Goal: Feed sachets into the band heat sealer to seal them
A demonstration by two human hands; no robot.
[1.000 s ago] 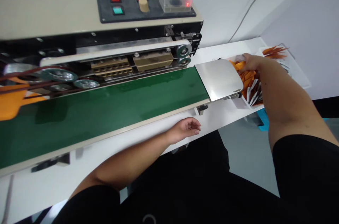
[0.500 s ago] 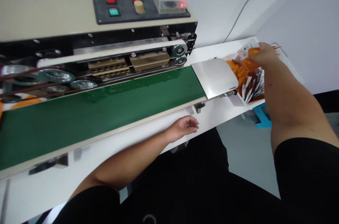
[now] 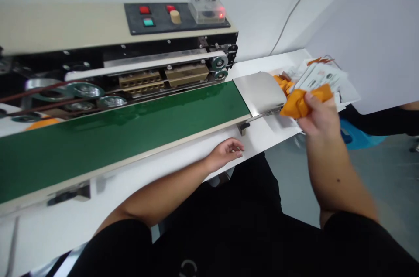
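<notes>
My right hand (image 3: 321, 116) grips an orange pouch (image 3: 301, 102), its thumb lying across the front, just past the right end of the sealing machine. Behind that pouch, white packets (image 3: 322, 77) with printing stand in a white bin, and more orange pouches (image 3: 283, 83) show beside the metal end plate (image 3: 260, 94). My left hand (image 3: 225, 154) hangs in front of the belt near the table edge, fingers loosely curled and the thumb apart, with nothing in it. The green conveyor belt (image 3: 147, 128) runs leftward from the plate.
Behind the belt stands the band sealer (image 3: 78, 24) with exposed pulleys, rollers and a control panel (image 3: 153, 28). A clear plastic box (image 3: 207, 8) covers a red-lit display. Something orange (image 3: 42, 123) lies at the far left. A blue object (image 3: 363, 135) is below the table at right.
My right hand has come out of the bin toward me, bringing the orange pouch with it. My left hand stays almost in place. The head view has shifted slightly.
</notes>
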